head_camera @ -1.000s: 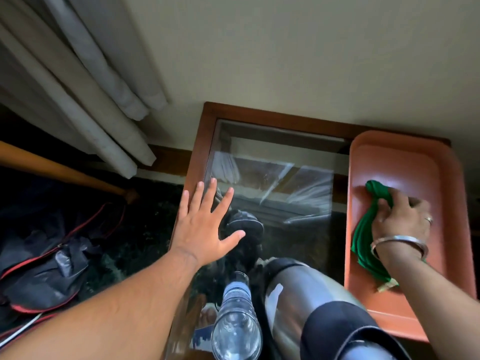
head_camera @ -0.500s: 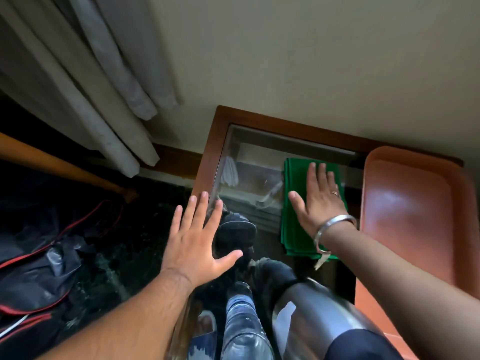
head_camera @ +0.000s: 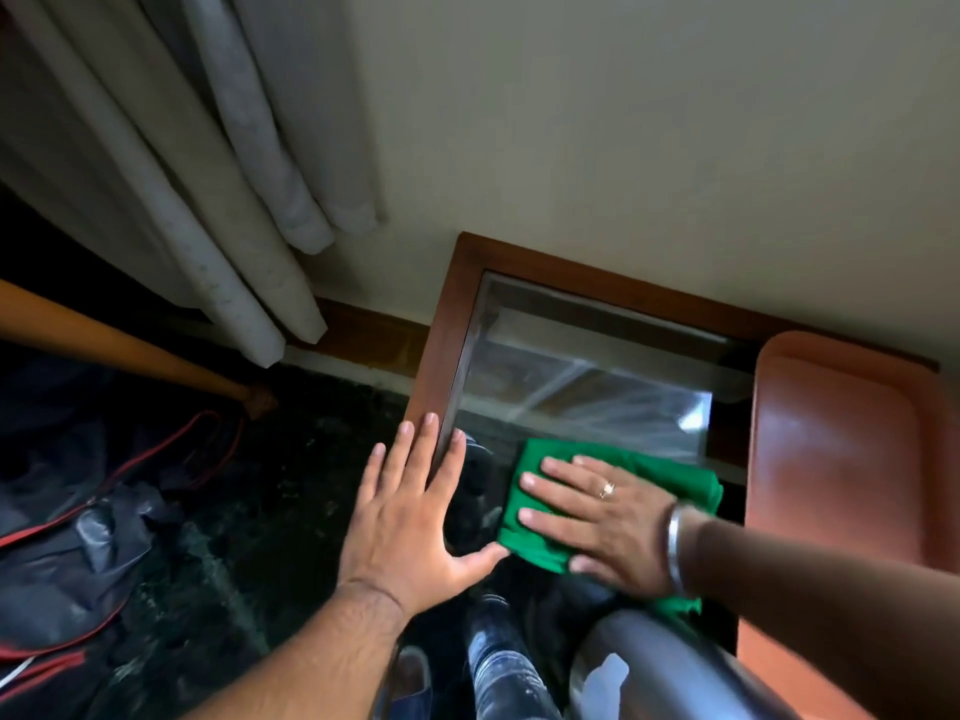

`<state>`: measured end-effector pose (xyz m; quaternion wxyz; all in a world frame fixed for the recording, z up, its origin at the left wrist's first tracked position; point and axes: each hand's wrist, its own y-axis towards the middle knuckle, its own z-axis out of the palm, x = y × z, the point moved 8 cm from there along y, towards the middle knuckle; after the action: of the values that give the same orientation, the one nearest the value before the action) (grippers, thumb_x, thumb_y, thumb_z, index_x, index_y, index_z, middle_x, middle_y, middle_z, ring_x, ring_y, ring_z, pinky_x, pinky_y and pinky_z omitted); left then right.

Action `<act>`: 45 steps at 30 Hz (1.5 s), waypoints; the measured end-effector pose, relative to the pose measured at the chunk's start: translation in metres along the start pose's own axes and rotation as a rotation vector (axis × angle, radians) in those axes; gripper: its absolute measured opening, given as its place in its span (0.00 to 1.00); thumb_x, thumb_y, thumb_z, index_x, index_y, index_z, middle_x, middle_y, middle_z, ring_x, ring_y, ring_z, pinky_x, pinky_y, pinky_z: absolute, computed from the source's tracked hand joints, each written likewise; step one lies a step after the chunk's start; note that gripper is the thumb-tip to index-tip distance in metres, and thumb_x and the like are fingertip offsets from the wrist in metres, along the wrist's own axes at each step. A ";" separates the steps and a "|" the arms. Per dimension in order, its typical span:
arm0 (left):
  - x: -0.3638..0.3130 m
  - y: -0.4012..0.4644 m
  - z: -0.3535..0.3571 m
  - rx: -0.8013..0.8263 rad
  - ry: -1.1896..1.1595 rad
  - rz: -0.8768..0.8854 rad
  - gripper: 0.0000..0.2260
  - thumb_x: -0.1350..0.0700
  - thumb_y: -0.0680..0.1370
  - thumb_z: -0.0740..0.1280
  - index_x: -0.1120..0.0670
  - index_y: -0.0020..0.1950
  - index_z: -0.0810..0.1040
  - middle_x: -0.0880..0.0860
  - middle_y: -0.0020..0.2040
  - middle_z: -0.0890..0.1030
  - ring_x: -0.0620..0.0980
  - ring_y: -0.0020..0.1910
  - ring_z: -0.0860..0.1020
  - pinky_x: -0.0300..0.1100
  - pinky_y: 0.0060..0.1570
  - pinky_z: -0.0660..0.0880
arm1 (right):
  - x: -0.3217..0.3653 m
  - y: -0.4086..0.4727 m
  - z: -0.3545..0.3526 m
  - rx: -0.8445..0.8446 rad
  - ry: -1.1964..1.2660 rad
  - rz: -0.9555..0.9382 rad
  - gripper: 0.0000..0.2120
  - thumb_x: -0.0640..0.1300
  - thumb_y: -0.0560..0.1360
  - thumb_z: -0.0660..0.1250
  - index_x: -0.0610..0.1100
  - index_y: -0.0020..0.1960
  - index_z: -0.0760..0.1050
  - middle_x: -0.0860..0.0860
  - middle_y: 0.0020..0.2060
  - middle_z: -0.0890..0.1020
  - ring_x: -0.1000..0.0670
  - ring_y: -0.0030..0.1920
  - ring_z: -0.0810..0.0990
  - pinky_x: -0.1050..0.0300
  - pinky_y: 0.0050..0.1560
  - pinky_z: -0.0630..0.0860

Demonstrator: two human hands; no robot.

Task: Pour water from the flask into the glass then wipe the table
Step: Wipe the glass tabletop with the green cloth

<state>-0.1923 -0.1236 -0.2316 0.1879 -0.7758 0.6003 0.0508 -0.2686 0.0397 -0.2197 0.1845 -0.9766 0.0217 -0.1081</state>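
Nearest the camera, at the bottom edge, stands the steel flask, its dark rounded top blurred; just left of the flask is the glass, clear and ribbed, seen from above, and whether it holds water cannot be told. No brand, label or writing is readable on either.

Just beyond the flask, the right hand lies flat with fingers spread, palm pressing a folded green cloth onto the glass-topped surface; it clamps nothing, only bears down. A ring and a metal bangle show on that hand and wrist. Left of the flask and farther out, the left hand rests open on the wooden frame of the surface, fingers apart, thumb tip almost touching the cloth, holding nothing.

The step in hand looks like the wiping. The next stroke likely calls for sliding the cloth away from the flask, over the glass pane, without knocking either vessel.

Right of the flask sits an orange tray. Farthest are the wall and pale curtains.
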 end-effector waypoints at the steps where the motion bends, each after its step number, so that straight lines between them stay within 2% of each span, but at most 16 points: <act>1: 0.000 0.000 0.000 -0.003 -0.003 -0.001 0.53 0.22 0.65 0.62 0.50 0.82 0.54 0.57 0.82 0.54 0.57 0.81 0.50 0.59 0.76 0.53 | -0.024 -0.001 -0.004 -0.040 -0.068 0.001 0.28 0.59 0.77 0.53 0.49 0.74 0.65 0.44 0.74 0.66 0.40 0.74 0.64 0.42 0.73 0.55; 5: 0.002 0.001 0.003 -0.011 -0.009 0.002 0.53 0.21 0.66 0.60 0.49 0.83 0.52 0.57 0.83 0.53 0.56 0.82 0.48 0.59 0.76 0.51 | -0.173 0.013 -0.053 -0.224 0.026 0.876 0.31 0.59 0.78 0.50 0.49 0.78 0.53 0.38 0.77 0.58 0.37 0.76 0.56 0.47 0.77 0.49; 7: 0.002 0.000 0.003 -0.018 -0.014 -0.001 0.54 0.21 0.66 0.61 0.49 0.83 0.52 0.56 0.83 0.52 0.56 0.82 0.48 0.58 0.76 0.51 | -0.168 0.021 -0.057 -0.261 0.077 1.081 0.31 0.58 0.78 0.49 0.48 0.79 0.54 0.37 0.77 0.55 0.36 0.76 0.54 0.43 0.76 0.52; 13: 0.000 0.000 0.001 -0.022 -0.029 0.010 0.55 0.21 0.64 0.62 0.51 0.82 0.55 0.57 0.83 0.54 0.57 0.81 0.51 0.59 0.76 0.54 | -0.003 0.030 -0.013 -0.075 -0.059 -0.109 0.30 0.61 0.76 0.54 0.54 0.76 0.59 0.44 0.76 0.61 0.39 0.75 0.59 0.41 0.74 0.51; 14: 0.001 -0.001 0.001 -0.017 -0.017 0.012 0.55 0.21 0.64 0.61 0.51 0.82 0.54 0.57 0.83 0.54 0.57 0.81 0.51 0.59 0.76 0.53 | -0.032 0.030 -0.020 -0.120 -0.138 -0.056 0.29 0.61 0.76 0.54 0.54 0.76 0.60 0.43 0.76 0.63 0.38 0.75 0.61 0.40 0.73 0.53; 18: 0.002 0.002 0.003 -0.015 0.008 0.012 0.54 0.19 0.66 0.58 0.50 0.83 0.51 0.58 0.83 0.53 0.57 0.81 0.49 0.58 0.75 0.52 | -0.178 0.020 -0.060 -0.259 0.111 1.021 0.30 0.57 0.78 0.49 0.49 0.79 0.53 0.39 0.78 0.55 0.37 0.76 0.54 0.43 0.76 0.53; 19: 0.002 0.001 0.003 -0.008 0.004 0.008 0.54 0.19 0.66 0.59 0.51 0.83 0.52 0.58 0.83 0.53 0.57 0.81 0.49 0.58 0.76 0.52 | -0.169 0.024 -0.059 -0.267 0.124 1.117 0.31 0.57 0.79 0.47 0.48 0.79 0.52 0.39 0.78 0.54 0.37 0.77 0.53 0.42 0.76 0.52; 20: 0.003 -0.001 0.003 -0.016 -0.007 0.004 0.54 0.20 0.66 0.59 0.51 0.82 0.53 0.58 0.83 0.54 0.57 0.81 0.49 0.58 0.76 0.52 | -0.145 0.034 -0.053 -0.301 0.036 1.057 0.31 0.57 0.78 0.47 0.47 0.79 0.52 0.38 0.78 0.54 0.37 0.77 0.52 0.41 0.75 0.51; 25: 0.001 -0.001 0.003 -0.018 0.009 0.017 0.55 0.21 0.64 0.62 0.52 0.82 0.56 0.58 0.83 0.54 0.57 0.81 0.50 0.58 0.76 0.53 | -0.003 0.032 -0.015 -0.079 -0.057 -0.088 0.30 0.60 0.75 0.56 0.54 0.76 0.59 0.44 0.76 0.61 0.40 0.76 0.58 0.41 0.74 0.49; 27: 0.001 0.001 0.003 0.001 0.024 0.016 0.55 0.21 0.65 0.61 0.52 0.82 0.53 0.58 0.83 0.53 0.57 0.81 0.48 0.58 0.76 0.52 | -0.070 0.031 -0.027 -0.142 -0.154 0.131 0.31 0.59 0.75 0.56 0.53 0.76 0.59 0.42 0.76 0.63 0.38 0.75 0.60 0.41 0.72 0.52; 31: 0.001 0.001 0.007 0.004 0.061 0.026 0.54 0.20 0.67 0.58 0.51 0.83 0.50 0.59 0.83 0.52 0.58 0.81 0.47 0.59 0.76 0.51 | -0.171 0.015 -0.051 -0.292 0.100 1.107 0.31 0.58 0.77 0.49 0.50 0.78 0.52 0.38 0.77 0.56 0.36 0.76 0.55 0.42 0.75 0.54; 33: 0.000 0.000 0.006 -0.005 0.083 0.039 0.53 0.20 0.68 0.57 0.52 0.83 0.49 0.59 0.83 0.51 0.59 0.81 0.47 0.60 0.76 0.51 | -0.145 0.027 -0.047 -0.269 0.026 0.991 0.32 0.58 0.77 0.48 0.48 0.78 0.55 0.38 0.77 0.57 0.36 0.76 0.55 0.40 0.74 0.55; 36: -0.004 -0.002 0.000 -0.014 0.055 0.071 0.48 0.23 0.73 0.53 0.52 0.83 0.50 0.60 0.82 0.51 0.60 0.81 0.47 0.59 0.77 0.48 | -0.081 0.014 -0.025 -0.190 -0.054 0.297 0.32 0.59 0.75 0.55 0.52 0.76 0.59 0.42 0.76 0.60 0.39 0.76 0.58 0.39 0.74 0.56; 38: -0.011 0.018 -0.018 -0.088 -0.005 0.132 0.40 0.29 0.78 0.52 0.49 0.83 0.48 0.59 0.83 0.50 0.59 0.81 0.46 0.57 0.78 0.44 | -0.080 -0.007 -0.015 -0.173 -0.051 0.186 0.32 0.60 0.74 0.58 0.54 0.76 0.61 0.44 0.76 0.62 0.40 0.76 0.59 0.41 0.74 0.55; 41: -0.030 0.106 -0.056 -0.199 0.025 0.254 0.31 0.37 0.81 0.52 0.43 0.83 0.47 0.57 0.83 0.50 0.59 0.81 0.47 0.53 0.78 0.40 | -0.112 -0.017 -0.018 -0.242 0.015 0.578 0.35 0.61 0.74 0.55 0.50 0.78 0.54 0.44 0.77 0.59 0.40 0.76 0.58 0.44 0.75 0.52; 45: -0.022 0.201 -0.056 -0.032 0.186 0.277 0.25 0.41 0.84 0.47 0.41 0.82 0.50 0.56 0.83 0.50 0.58 0.81 0.47 0.50 0.76 0.38 | -0.144 -0.019 -0.024 -0.336 0.194 1.113 0.35 0.60 0.76 0.50 0.46 0.79 0.51 0.42 0.79 0.52 0.40 0.78 0.50 0.43 0.76 0.49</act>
<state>-0.3977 -0.1655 -0.2196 0.1102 -0.6898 0.7155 0.0141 -0.4145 0.0605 -0.2200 0.0532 -0.8199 0.5646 -0.0788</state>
